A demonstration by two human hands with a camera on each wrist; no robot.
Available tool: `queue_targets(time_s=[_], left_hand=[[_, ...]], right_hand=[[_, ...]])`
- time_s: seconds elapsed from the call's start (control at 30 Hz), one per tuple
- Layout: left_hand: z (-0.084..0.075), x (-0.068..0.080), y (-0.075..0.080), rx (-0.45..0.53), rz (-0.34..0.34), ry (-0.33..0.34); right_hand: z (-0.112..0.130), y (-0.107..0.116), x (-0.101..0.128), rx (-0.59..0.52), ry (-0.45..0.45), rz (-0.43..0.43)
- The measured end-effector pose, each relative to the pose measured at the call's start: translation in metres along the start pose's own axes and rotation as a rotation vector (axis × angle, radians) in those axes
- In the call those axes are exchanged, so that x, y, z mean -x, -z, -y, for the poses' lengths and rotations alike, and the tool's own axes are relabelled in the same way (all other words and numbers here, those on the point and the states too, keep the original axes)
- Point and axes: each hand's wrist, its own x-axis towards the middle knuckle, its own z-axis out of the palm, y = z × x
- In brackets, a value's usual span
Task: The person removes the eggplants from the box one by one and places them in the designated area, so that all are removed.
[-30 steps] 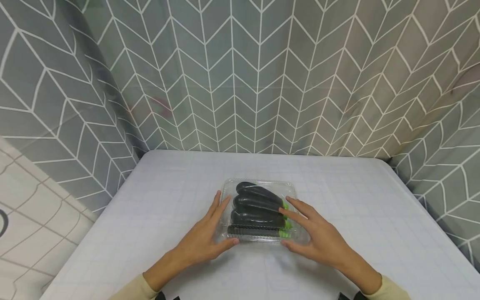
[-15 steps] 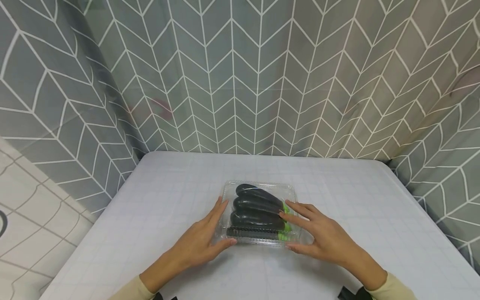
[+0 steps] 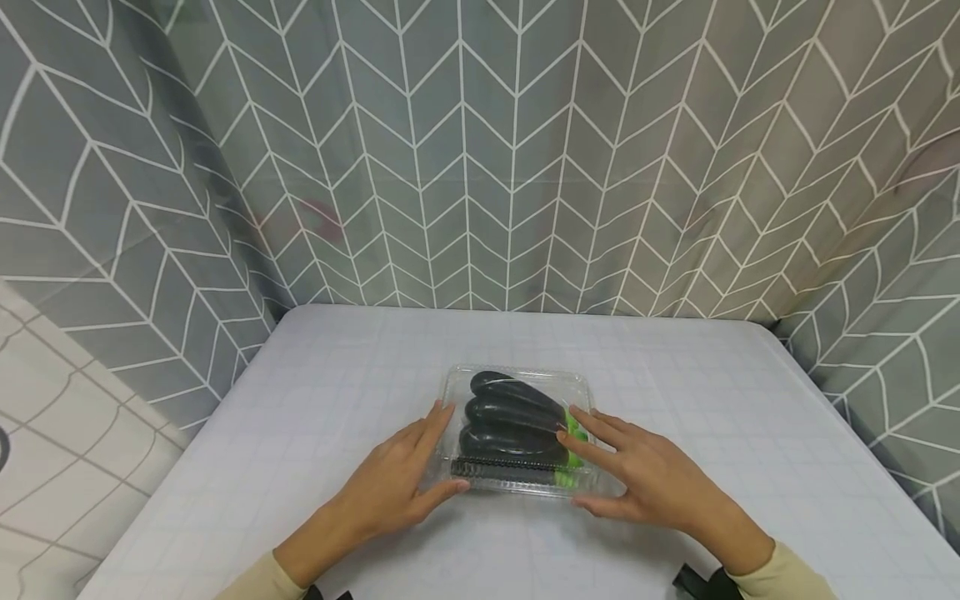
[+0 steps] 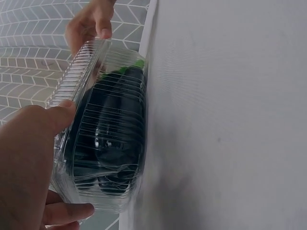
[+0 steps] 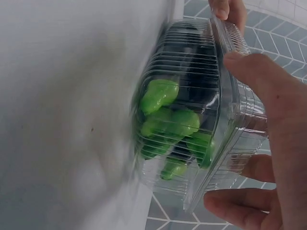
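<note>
Touching a clear, ribbed plastic box (image 3: 459, 382) of long, glossy black, green-capped eggplants (image 3: 513, 412), the left hand (image 3: 397, 475) and right hand (image 3: 651, 475) stand wide; white tabletop (image 3: 675, 375) beneath, grey chevron-patterned curtain (image 3: 487, 150) behind.

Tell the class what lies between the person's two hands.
In the head view, a clear rectangular plastic box holding long, glossy dark eggplants with green ends lies between the left hand and right hand.
</note>
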Motion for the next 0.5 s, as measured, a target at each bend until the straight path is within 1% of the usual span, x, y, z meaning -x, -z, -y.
queue_targets(time_s=[0.1, 0.27, 0.37, 0.5], left_hand=[[0.0024, -0.0012, 0.0008, -0.022, -0.017, -0.048], [0.0057, -0.0039, 0.0021, -0.074, -0.022, -0.135], [0.0062, -0.0041, 0.0021, -0.110, -0.018, -0.166], [0.0059, -0.0034, 0.0020, -0.162, -0.019, -0.196]], right_hand=[[-0.0008, 0.0012, -0.0001, -0.005, 0.032, 0.007], [-0.0022, 0.0023, -0.0007, 0.007, 0.076, 0.012], [-0.0018, 0.0022, -0.0009, 0.009, 0.085, 0.022], [0.0004, 0.0020, -0.0013, 0.064, 0.092, 0.044]])
